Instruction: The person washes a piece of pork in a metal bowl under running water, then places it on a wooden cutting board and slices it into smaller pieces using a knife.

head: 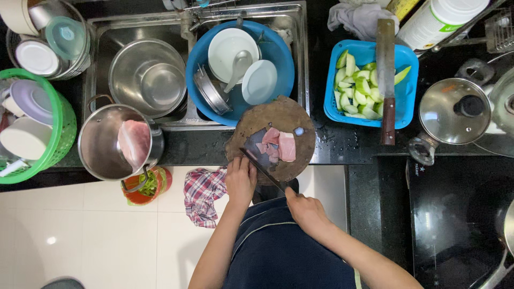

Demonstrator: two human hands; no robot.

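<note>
Overhead view of a black kitchen counter. One round wooden cutting board (278, 126) overhangs the counter's front edge, carrying about four pink raw meat pieces (278, 145) at its middle. The left hand (240, 177), fingers pressed together, rests on the board's near edge. The right hand (305, 207) grips one dark knife (261, 167), fingers curled round its handle. One steel pot (101, 143) left holds one more meat slab (134, 142).

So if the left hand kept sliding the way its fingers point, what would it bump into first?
Probably the raw meat on the cutting board. The left hand points up the board, and the pink slices lie just ahead of its fingers.
</note>
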